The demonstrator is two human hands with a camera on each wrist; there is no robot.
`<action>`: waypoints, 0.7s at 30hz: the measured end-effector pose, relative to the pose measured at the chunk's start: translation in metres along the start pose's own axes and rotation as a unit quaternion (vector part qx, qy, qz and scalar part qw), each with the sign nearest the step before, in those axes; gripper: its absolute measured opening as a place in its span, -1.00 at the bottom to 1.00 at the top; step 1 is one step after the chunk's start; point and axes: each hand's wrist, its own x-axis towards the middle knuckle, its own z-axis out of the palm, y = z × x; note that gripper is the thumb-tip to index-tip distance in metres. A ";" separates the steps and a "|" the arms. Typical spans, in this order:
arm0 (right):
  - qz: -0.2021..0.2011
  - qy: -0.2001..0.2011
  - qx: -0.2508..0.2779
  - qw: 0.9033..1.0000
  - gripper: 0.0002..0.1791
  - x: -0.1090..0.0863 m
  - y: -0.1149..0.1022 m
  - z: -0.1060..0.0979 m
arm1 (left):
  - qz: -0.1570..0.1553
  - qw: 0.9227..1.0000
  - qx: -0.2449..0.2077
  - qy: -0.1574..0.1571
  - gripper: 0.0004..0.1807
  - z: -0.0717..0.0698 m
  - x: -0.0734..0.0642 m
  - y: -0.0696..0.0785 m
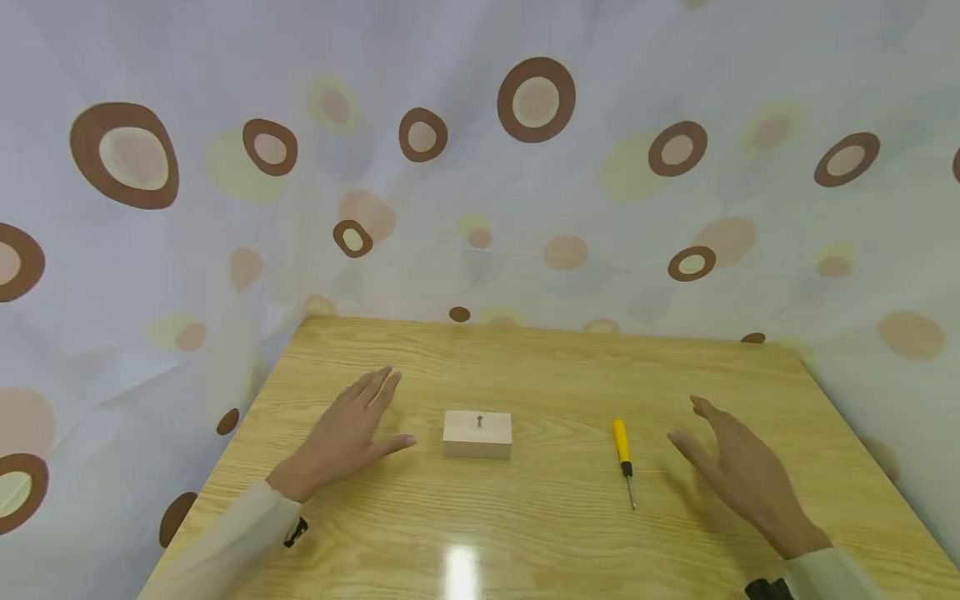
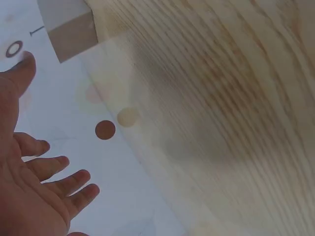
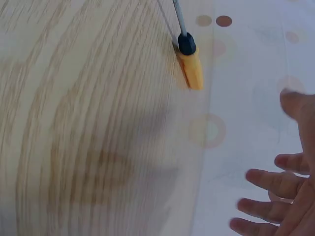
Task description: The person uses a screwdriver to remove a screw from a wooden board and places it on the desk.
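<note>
A pale wooden block (image 1: pixel 477 447) lies near the middle of the table, with a small screw (image 1: pixel 480 422) standing up from its top. To its left my left hand (image 1: pixel 347 439) is held with fingers stretched out and thumb toward the block, touching nothing. The block (image 2: pixel 74 32) and the screw (image 2: pixel 37 31) also show at the top of the left wrist view. Right of the block lies a screwdriver (image 1: pixel 622 442) with a yellow handle and black collar, its tip toward me. My right hand (image 1: pixel 746 475) hovers right of the screwdriver (image 3: pixel 192 69), fingers extended and holding nothing.
The wood-grain table (image 1: pixel 540 525) carries the block and the screwdriver. A pale curtain (image 1: pixel 480 192) with brown and yellow circles hangs behind the table and along both sides. Dark bands (image 1: pixel 768 588) sit at my wrists.
</note>
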 end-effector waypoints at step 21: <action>0.006 -0.025 0.048 0.999 -0.49 0.009 -0.021 0.043 | 0.027 0.983 -0.183 -0.015 -0.19 0.032 0.028 0.029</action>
